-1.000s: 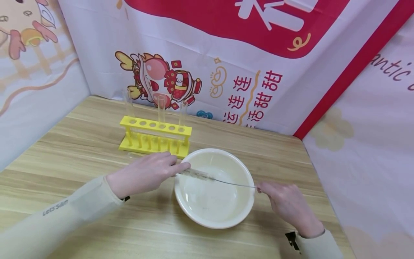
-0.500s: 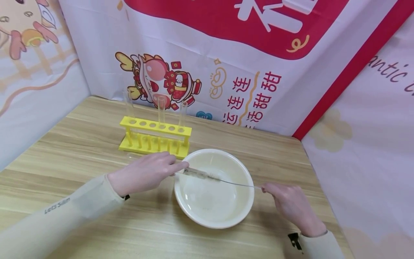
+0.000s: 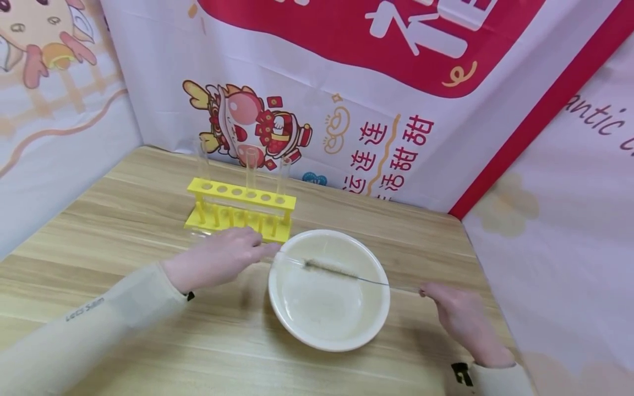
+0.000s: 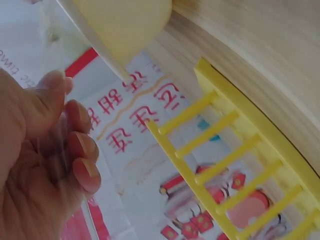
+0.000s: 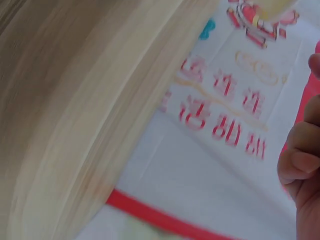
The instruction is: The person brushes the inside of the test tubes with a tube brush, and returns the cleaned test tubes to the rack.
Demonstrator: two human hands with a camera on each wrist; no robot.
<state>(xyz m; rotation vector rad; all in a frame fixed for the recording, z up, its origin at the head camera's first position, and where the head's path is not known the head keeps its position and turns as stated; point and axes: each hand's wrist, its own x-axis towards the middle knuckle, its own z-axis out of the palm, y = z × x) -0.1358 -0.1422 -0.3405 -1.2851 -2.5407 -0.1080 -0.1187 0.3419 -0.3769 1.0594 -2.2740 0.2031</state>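
Over the cream basin [image 3: 317, 322], my left hand [image 3: 220, 259] grips a clear test tube whose open end [image 3: 294, 260] points right. In the left wrist view, the fingers of the left hand [image 4: 50, 145] curl round the glass. A test tube brush [image 3: 333, 269] lies in line with the tube, its bristles in view outside the glass and their tip close to the mouth. To the right of the basin, my right hand [image 3: 463, 316] pinches the end of the brush's wire handle. The right wrist view shows that hand's curled fingers [image 5: 302, 155], but not the brush.
A yellow rack [image 3: 241, 192] with several holes and three upright test tubes [image 3: 251, 171] stands behind the left hand. Something clear lies on the table by the rack's front left. Printed cloth walls [image 3: 396, 71] enclose the wooden table [image 3: 99, 220].
My right hand has moved right, drawing the brush along. Its bristles, mostly inside the test tube earlier, now show outside it. The left hand has shifted slightly left.
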